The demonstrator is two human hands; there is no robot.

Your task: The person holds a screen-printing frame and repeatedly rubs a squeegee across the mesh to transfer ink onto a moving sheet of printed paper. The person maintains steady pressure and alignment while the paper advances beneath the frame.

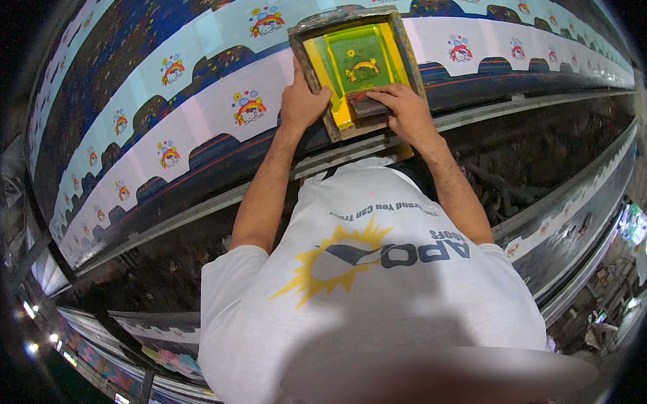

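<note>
A wood-edged screen printing frame (295, 36) with green mesh and yellow ink along its margins lies on the long printing table, over pale fabric panels. My left hand (302, 103) is closed on the frame's left side, thumb along its edge. My right hand (406, 113) is closed on a dark reddish squeegee (360, 102) at the near end inside the frame, fingertips on its top. Pale pink panels (446, 27) and pale blue panels (218, 31) with small rainbow-and-character prints run in rows to both sides of the frame.
A metal rail (548, 101) runs along the table's near edge, with a dark gap below it. A second printing table (553, 237) with panels stands behind me at the right, and more racks (126, 365) are at the lower left. Cluttered floor (605, 320) shows at the far right.
</note>
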